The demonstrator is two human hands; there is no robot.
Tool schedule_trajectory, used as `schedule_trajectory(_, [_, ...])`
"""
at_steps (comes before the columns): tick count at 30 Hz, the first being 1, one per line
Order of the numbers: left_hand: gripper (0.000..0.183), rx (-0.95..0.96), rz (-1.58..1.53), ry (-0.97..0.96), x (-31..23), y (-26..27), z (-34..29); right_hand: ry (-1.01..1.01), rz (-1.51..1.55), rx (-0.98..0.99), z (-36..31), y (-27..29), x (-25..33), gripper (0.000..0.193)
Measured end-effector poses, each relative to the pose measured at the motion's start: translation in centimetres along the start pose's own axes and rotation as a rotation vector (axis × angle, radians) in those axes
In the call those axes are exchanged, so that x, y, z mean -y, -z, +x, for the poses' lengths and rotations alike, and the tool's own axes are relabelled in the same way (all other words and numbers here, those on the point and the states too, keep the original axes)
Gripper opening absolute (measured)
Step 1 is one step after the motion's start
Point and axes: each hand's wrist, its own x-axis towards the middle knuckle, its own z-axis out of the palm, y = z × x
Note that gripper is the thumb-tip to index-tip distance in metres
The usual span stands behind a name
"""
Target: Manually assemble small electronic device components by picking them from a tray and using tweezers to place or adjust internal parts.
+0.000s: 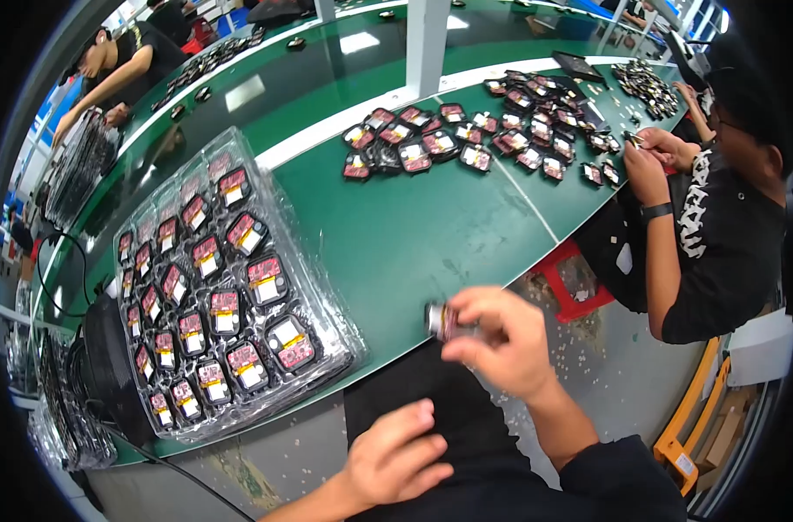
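Observation:
My right hand [503, 339] pinches a small black device housing [437, 320] between thumb and fingers, just above the table's near edge. The housing is tilted and slightly blurred. Over my lap, my left hand [400, 454] holds nothing, its fingers loosely apart. To the left lies a stack of clear plastic trays [331, 335]. The top tray carries rows of black housings, each with a red circuit board and a white-and-yellow part, such as this housing [290, 341]. Farther right on the green table, a loose group of similar housings [415, 157] lies spread out.
The green table [396, 235] runs from left to right, with a grey post [427, 48] at its far side. At the right a co-worker [718, 209] handles a small part beside a heap of pieces [644, 87]. A red stool [572, 283] stands below. Black cable [183, 474] hangs lower left.

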Motion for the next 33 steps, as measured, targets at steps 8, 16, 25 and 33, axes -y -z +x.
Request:
schedule_trajectory(8, [0.077,-0.51,-0.747,0.633,0.6,-3.8,-1.2,0.086,0.114,0.25,-3.5,-2.5,0.9,0.043])
schedule_trajectory(16, [0.062,-0.604,-0.827,0.596,0.6,-3.1,-2.0,0.094,-0.043,0.279,-3.4,-3.2,2.0,0.03])
schedule_trajectory(25, [0.061,-0.552,-0.793,0.622,0.8,-3.1,-2.7,-0.039,-0.165,0.317,-3.8,-3.6,2.0,0.015])
schedule_trajectory(33, [0.062,-0.606,-0.887,0.702,0.7,-2.8,-3.1,-0.184,0.015,0.273,-4.6,-3.8,1.0,0.011])
